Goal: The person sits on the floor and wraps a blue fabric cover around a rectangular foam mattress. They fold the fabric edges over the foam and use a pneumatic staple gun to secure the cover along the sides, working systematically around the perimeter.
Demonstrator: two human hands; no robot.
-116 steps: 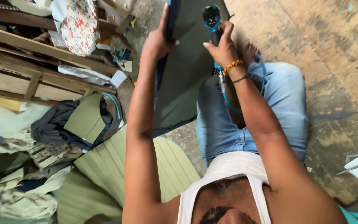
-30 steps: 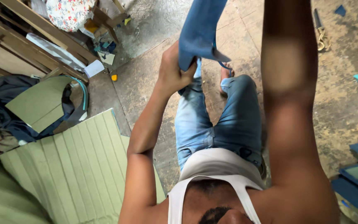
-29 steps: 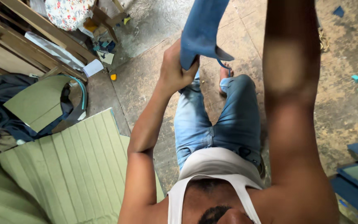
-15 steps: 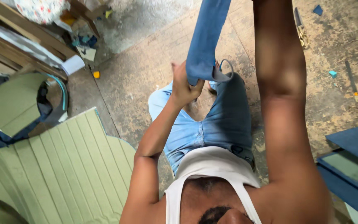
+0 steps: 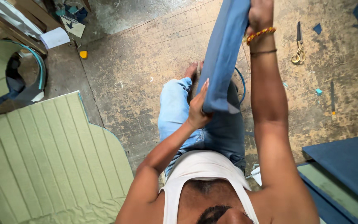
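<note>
Blue panel apparently gripped by both hands.

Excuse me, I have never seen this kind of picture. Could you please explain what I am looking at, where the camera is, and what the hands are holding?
The camera sits on a person's head and looks down, so you see their chest, arms and legs from above. There is no machine, only two bare hands. The left hand grips the lower end of a long blue cloth strip; the right hand, with a beaded bracelet, holds it higher up. The person sits on a worn floor. A green ribbed padded panel lies on the left, scissors on the right, and dark blue panels at the lower right.
</note>
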